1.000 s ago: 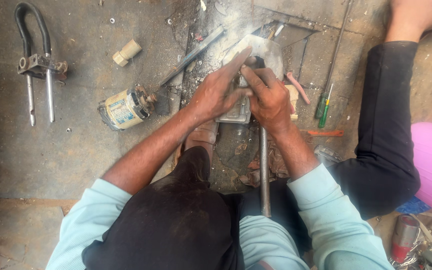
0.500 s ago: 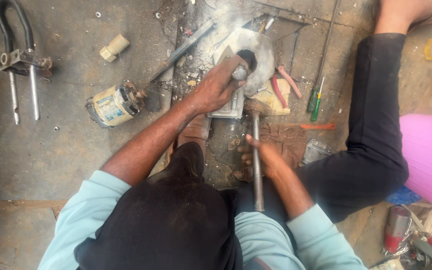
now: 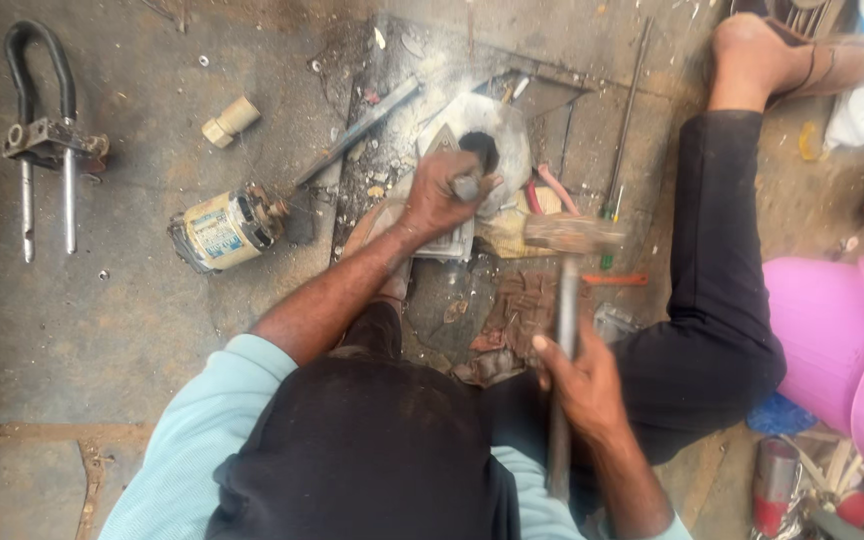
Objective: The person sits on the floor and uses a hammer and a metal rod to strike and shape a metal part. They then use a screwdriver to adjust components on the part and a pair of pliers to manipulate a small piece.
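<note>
He sits on the floor (image 3: 132, 330), left hand (image 3: 439, 195) with fingers wrapped round a short metal punch (image 3: 466, 187) set on the grey metal housing (image 3: 487, 145). His right hand (image 3: 577, 385) has fingers closed round the hammer (image 3: 567, 300) handle, head blurred just beside the punch

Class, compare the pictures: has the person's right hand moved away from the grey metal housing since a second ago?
Yes. The right hand has drawn back from the metal housing toward the body and grips a hammer; the left hand stays there.
</note>
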